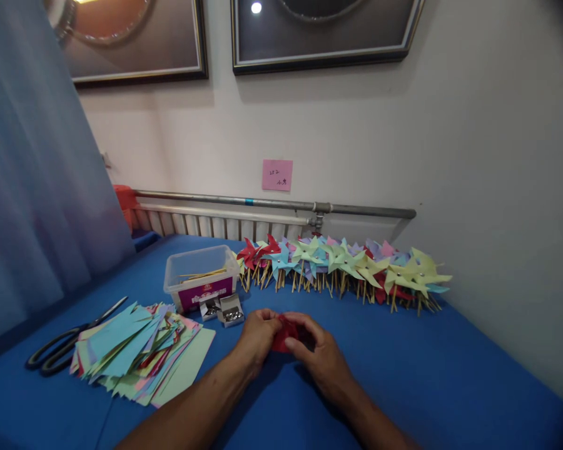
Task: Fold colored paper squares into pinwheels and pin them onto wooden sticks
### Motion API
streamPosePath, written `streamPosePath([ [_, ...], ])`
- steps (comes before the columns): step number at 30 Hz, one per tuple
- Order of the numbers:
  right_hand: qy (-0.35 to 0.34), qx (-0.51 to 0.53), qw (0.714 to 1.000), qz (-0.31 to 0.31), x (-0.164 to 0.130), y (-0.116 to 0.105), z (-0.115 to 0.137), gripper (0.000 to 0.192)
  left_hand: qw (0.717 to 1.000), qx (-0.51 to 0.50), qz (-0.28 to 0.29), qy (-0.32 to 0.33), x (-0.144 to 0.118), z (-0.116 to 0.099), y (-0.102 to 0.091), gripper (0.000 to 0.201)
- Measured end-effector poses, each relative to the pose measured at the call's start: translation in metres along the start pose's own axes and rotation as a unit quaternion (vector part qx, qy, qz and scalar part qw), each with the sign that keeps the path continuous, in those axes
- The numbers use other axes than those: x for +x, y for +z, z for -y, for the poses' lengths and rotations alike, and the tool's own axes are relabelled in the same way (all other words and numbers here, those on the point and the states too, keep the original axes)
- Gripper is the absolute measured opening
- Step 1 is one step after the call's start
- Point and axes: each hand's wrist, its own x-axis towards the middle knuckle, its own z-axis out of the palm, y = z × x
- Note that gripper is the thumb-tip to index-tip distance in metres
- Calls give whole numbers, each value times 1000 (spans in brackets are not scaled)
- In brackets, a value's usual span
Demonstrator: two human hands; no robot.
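Between my hands, just above the blue tabletop, is a piece of red paper (282,336), partly bent and partly covered by fingers. My left hand (259,334) pinches its left side with thumb and forefinger. On the other side my right hand (319,350) curls round the paper, thumb in front and fingers behind. Two small open boxes of metal pins (231,312) stand to the left of my left hand, in front of a clear plastic tub (201,262) with thin sticks inside.
At the left lie a pile of coloured paper sheets (136,350) and black-handled scissors (70,340). A long row of finished paper pinwheels (347,259) on sticks runs along the back. Behind the table are a radiator and pipe (370,211); a blue curtain (42,169) hangs left.
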Motion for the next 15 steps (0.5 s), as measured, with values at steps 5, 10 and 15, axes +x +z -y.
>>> streamPosePath([
  [5, 2, 9, 1000, 20, 0, -2, 2, 36, 1000, -22, 7, -6, 1, -1, -2, 14],
  [10, 11, 31, 999, -22, 3, 0, -6, 40, 1000, -7, 5, 3, 2, 4, 1, 22],
  [15, 81, 59, 994, -45, 7, 4, -15, 43, 999, 46, -12, 22, 2, 8, 2, 20],
])
